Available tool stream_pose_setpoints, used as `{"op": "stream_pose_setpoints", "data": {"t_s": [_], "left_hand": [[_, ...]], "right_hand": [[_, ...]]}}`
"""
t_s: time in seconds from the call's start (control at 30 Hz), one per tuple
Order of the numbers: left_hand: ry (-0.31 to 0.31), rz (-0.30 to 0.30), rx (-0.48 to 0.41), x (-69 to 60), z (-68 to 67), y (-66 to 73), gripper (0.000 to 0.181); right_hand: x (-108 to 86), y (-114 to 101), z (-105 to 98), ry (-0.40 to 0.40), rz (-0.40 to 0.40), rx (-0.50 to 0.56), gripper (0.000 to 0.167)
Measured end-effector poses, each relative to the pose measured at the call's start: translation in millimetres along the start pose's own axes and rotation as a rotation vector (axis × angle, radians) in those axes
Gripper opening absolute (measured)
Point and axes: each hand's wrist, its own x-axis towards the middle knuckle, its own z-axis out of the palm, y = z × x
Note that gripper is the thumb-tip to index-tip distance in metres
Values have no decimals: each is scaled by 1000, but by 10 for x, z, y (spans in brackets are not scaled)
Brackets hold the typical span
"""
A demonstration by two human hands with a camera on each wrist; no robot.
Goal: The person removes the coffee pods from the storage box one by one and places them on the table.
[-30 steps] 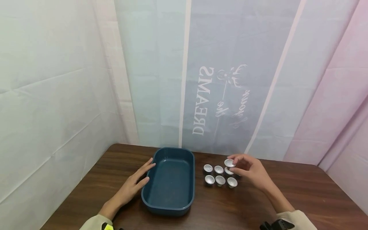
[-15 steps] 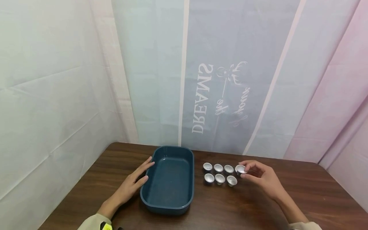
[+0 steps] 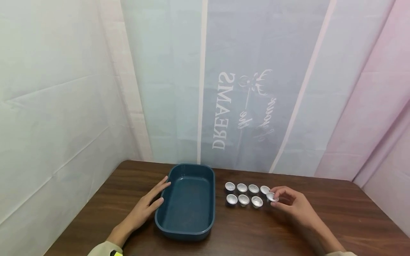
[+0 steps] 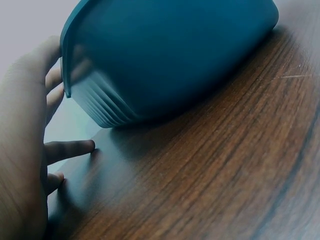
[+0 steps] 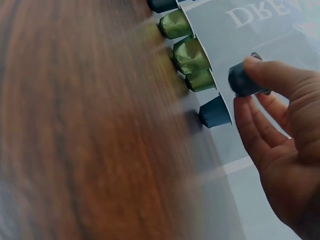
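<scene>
My right hand (image 3: 298,208) pinches a coffee capsule (image 3: 272,197) between thumb and fingers at the right end of two rows of capsules. In the right wrist view this held capsule (image 5: 241,80) has a dark blue body and hangs above the table, tilted. Foil-lidded capsules (image 3: 243,200) stand in a front row and a back row, lids up; green capsules (image 5: 192,56) and a blue capsule (image 5: 216,112) show from the side. My left hand (image 3: 144,208) touches the left rim of a deep blue rectangular tub (image 3: 189,206) with its fingers extended.
The dark wood table (image 3: 250,234) reaches a pale printed curtain (image 3: 173,89) at its back edge. Another white curtain (image 3: 57,135) closes off the left side. The tub stands just left of the capsule rows.
My right hand has carried the capsule rightward past the back row, then lower and nearer the front row's right end. The left hand stays at the tub's rim.
</scene>
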Motion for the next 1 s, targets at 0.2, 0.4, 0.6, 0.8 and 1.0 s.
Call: {"op": "stream_pose_setpoints", "data": {"t_s": [0.2,0.4,0.6,0.8,1.0], "left_hand": [[-7,9,25,-26,1,3,51],[-5,10,39,-24,2,-17,51],[-3,11,36,12,16,-45,51],[-6,19,44,30,-3,-45,51],[18,20,-2,30,-74,-58,54]], "right_hand": [[-63,159,44,-5,31,-63,23],[-96,225,82,-3,49,-97,25],[-102,243,103,-3,25,-48,25],[-108,224,120,22,7,-51,26],[-85,149,41,15,-41,-54,27]]}}
